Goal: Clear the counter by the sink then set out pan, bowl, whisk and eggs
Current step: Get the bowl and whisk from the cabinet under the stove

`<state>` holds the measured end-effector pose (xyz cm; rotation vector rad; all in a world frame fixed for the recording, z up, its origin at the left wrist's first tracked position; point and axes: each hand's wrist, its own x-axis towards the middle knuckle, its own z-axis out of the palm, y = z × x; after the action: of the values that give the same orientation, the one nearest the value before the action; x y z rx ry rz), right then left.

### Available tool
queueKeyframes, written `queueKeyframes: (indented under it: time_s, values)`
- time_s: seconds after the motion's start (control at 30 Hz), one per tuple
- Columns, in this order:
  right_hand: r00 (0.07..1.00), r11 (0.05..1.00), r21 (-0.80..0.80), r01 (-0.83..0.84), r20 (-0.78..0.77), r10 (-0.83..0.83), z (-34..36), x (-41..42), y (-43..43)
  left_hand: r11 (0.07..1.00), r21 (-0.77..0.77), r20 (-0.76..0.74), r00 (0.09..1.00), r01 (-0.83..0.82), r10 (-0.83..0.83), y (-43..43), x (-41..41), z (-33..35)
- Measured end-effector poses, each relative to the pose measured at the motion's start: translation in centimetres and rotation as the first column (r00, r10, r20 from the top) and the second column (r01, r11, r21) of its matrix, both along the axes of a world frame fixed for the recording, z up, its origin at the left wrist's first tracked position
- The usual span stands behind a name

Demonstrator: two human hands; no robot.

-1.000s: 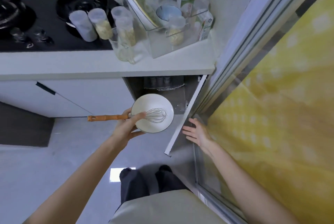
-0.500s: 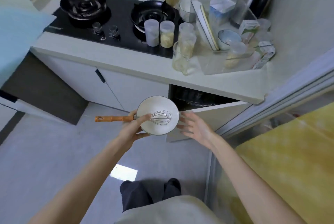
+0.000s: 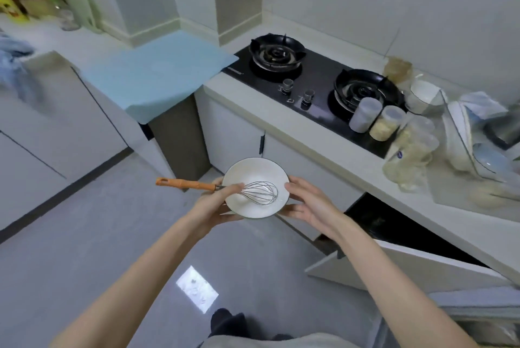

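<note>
- The whisk (image 3: 191, 185) points its orange handle out left over the floor, and its wires lie inside the bowl (image 3: 253, 176).
- My left hand (image 3: 209, 208) grips the white bowl's left rim, with my thumb pinning the whisk against it.
- I hold the bowl in the air, in front of the counter below the stove (image 3: 309, 86).
- My right hand (image 3: 313, 204) lies against the bowl's right rim with relaxed fingers, thumb beneath.
- To the right, a cabinet door (image 3: 394, 269) stands open.

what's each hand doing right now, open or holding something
Left hand: holds the bowl, thumb pinning the whisk on its rim.
Right hand: open, straight fingers touching the bowl's side.
</note>
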<state>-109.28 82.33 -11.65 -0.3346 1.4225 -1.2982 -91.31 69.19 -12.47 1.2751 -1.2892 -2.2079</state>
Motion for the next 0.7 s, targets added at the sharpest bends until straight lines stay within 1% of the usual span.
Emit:
queueKeyframes:
  time_s: [0.17,0.3,0.47,0.53,0.7]
  values:
    - [0.990,0.991,-0.015,-0.132,-0.059,0.131,1.9,5.7,-8.5,0.988,-0.030,-0.035,0.988,-0.148,0.147,-5.4,7.1,1.1]
    - [0.964,0.968,-0.035,-0.250,-0.104,0.245,3.2,10.5,-14.9,0.957,-0.055,-0.062,0.958,-0.284,0.281,-8.8,12.8,2.2]
    - [0.907,0.911,-0.054,-0.409,-0.129,0.400,4.0,16.9,-22.7,0.887,-0.075,-0.076,0.889,-0.456,0.451,-12.4,20.0,3.3]
    - [0.886,0.887,-0.060,-0.457,-0.121,0.448,4.1,18.9,-25.1,0.864,-0.073,-0.069,0.867,-0.498,0.493,-13.5,22.1,3.6]
    - [0.810,0.809,-0.061,-0.585,-0.096,0.579,4.0,24.6,-32.2,0.765,-0.065,-0.043,0.768,-0.640,0.639,-17.2,27.7,3.8]
